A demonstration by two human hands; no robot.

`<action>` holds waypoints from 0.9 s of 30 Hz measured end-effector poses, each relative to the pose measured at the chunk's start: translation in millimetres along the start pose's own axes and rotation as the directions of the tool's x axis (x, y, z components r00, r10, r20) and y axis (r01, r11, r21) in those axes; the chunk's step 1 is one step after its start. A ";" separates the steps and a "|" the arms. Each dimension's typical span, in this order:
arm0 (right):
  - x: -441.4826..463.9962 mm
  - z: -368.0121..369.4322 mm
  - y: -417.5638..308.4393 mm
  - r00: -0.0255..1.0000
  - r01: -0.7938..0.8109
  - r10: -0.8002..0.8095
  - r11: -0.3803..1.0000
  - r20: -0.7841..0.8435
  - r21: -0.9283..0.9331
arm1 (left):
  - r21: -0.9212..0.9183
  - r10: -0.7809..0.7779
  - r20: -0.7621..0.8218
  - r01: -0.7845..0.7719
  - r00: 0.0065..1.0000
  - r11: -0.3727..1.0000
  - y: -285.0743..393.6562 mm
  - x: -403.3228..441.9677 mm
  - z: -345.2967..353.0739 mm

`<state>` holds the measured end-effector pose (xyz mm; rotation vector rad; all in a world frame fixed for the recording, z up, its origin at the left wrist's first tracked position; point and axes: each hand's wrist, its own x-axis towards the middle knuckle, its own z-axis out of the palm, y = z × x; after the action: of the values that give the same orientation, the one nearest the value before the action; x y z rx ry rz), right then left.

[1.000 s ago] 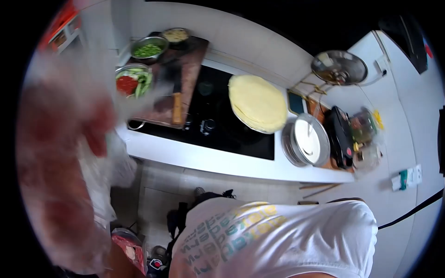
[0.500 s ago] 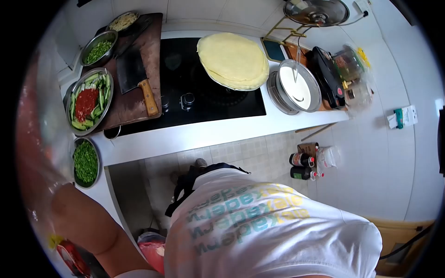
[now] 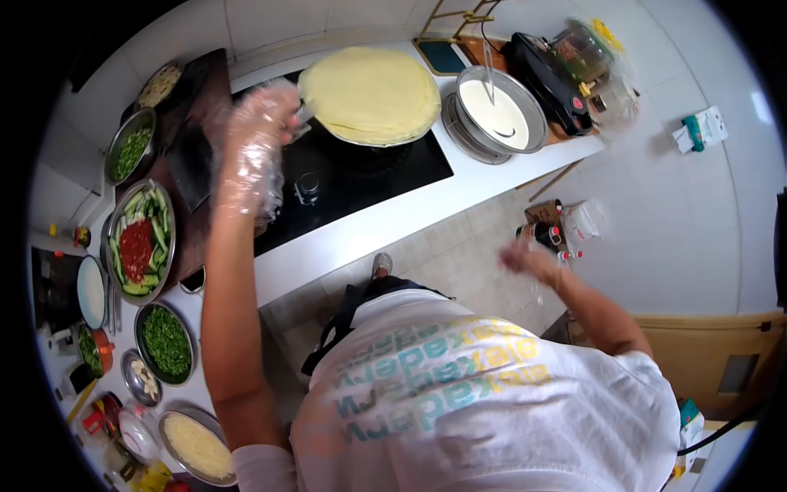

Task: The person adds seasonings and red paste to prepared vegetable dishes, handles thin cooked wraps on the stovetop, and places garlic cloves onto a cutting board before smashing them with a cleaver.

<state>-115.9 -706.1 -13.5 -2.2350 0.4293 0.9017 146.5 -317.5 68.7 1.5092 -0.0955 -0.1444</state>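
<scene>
My left hand [image 3: 264, 117], in a clear plastic glove, is over the cooktop just left of a stack of thin yellow pancakes [image 3: 369, 94]. Its fingers are partly bent and look apart, and nothing shows in them; loose glove plastic hangs off the fingertips near the stack's edge. Out to the right, my right hand [image 3: 529, 261] is above the floor, touching nothing I can see. Motion smears its fingers. Below my left hand and forearm, a cleaver [image 3: 190, 168] lies on the dark cutting board [image 3: 215, 82], its handle covered.
A bowl of white batter [image 3: 512, 123] with a whisk-like tool stands right of the black cooktop [image 3: 361, 176]. Along the left are cucumber slices with red sauce [image 3: 138, 246], chopped greens [image 3: 166, 344] and pale shreds [image 3: 197, 443]. Bottles [image 3: 541, 234] stand on the floor.
My left hand has swung from the near left, close to the camera, forward to the pancake stack. My right hand has come into view. The view has turned, showing more of the left counter.
</scene>
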 end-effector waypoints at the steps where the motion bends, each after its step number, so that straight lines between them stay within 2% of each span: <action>1: 17.9 -14.2 -19.1 0.977 -0.039 0.152 0.814 -0.147 0.579 | -0.029 0.022 0.025 -0.022 0.999 0.999 -42.1 19.3 6.2; 2: 38.2 -30.8 -33.6 0.973 0.052 0.075 0.847 -0.217 0.529 | -0.082 -0.032 0.045 0.036 0.998 0.996 -67.4 30.0 13.6; 4: 60.8 -61.6 -79.2 0.956 0.260 -0.148 0.832 -0.255 0.491 | 0.145 -0.025 0.013 0.023 1.000 0.989 -107.8 48.2 27.5; 6: 91.7 -87.9 -104.5 0.927 0.367 -0.259 0.771 -0.270 0.521 | 0.451 -0.044 -0.044 0.059 0.998 0.890 -109.1 51.4 44.6; 7: 107.3 -99.4 -115.5 0.931 0.355 -0.237 0.768 -0.279 0.533 | 0.462 0.052 -0.094 -0.003 0.994 0.887 -135.2 66.4 48.9; 11: 174.5 -135.1 -133.8 0.917 0.365 -0.197 0.768 -0.348 0.526 | 0.569 0.025 -0.299 0.157 0.954 0.807 -136.3 84.9 73.1; 14: 223.4 -157.1 -145.9 0.910 0.297 -0.095 0.829 -0.404 0.474 | 0.606 0.001 -0.360 0.233 0.933 0.760 -148.3 103.6 77.1; 15: 227.3 -158.1 -151.6 0.906 0.354 -0.071 0.669 -0.418 0.653 | 0.621 0.028 -0.380 0.232 0.925 0.749 -152.4 106.6 79.0; 17: 264.0 -171.7 -145.1 0.936 0.296 -0.095 0.736 -0.339 0.609 | 0.654 0.081 -0.412 0.232 0.908 0.720 -160.6 111.9 82.2; 18: 275.1 -175.6 -145.4 0.948 0.269 -0.104 0.767 -0.300 0.583 | 0.616 0.050 -0.426 0.250 0.903 0.747 -166.3 115.2 81.2; 20: 287.7 -174.0 -141.9 0.962 0.248 -0.093 0.695 -0.257 0.675 | 0.538 -0.017 -0.446 0.283 0.895 0.794 -178.6 120.2 76.5; 21: 291.0 -173.2 -143.3 0.968 0.236 -0.090 0.656 -0.236 0.717 | 0.543 -0.054 -0.413 0.294 0.909 0.786 -184.1 124.0 71.5; 24: 302.1 -170.7 -152.3 0.978 0.146 0.000 0.709 -0.208 0.689 | 0.550 -0.137 -0.312 0.296 0.940 0.781 -198.5 137.7 58.6; 26: 309.5 -170.1 -151.5 0.987 0.124 0.002 0.635 -0.161 0.763 | 0.537 -0.161 -0.243 0.271 0.956 0.799 -207.0 142.7 54.1; 27: 311.1 -169.6 -150.8 0.990 0.110 0.004 0.595 -0.140 0.796 | 0.316 -0.204 -0.317 0.306 0.926 0.898 -199.1 136.0 63.6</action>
<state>263.8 -731.6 -72.9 -1.4299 0.6680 0.3799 264.0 -412.2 -129.8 1.8933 0.3235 -0.1308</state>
